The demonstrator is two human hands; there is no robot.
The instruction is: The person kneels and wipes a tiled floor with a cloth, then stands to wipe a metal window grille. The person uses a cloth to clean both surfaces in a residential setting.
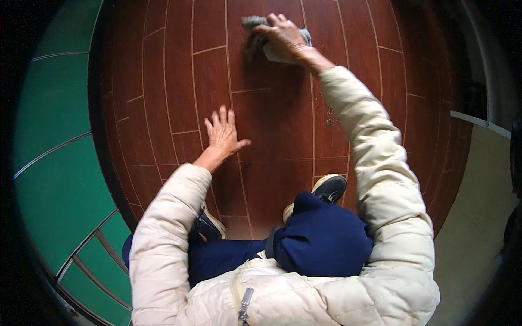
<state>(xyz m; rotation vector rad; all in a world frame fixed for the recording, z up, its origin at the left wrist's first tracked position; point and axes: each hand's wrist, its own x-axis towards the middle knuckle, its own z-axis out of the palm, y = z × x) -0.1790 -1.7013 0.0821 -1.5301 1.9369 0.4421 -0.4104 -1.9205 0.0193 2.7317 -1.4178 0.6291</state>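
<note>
At the top of the view, my right hand (283, 36) grips a crumpled grey-green cloth (255, 22) low over the reddish-brown, plank-patterned floor (269, 122). Part of the cloth shows on either side of my fingers, and a paler piece hangs below my palm. My left hand (222, 136) is empty, its fingers spread, over the floor left of the middle. Whether its fingertips touch the floor I cannot tell. A small patch of dark crumbs or dirt (331, 117) lies beside my right forearm.
Green panels with metal trim (57, 110) run along the left side. My dark shoes (331, 188) and blue-trousered knee (322, 236) are close below my hands. To the right, a pale floor (469, 195) meets the brown one near a light metal strip (481, 122).
</note>
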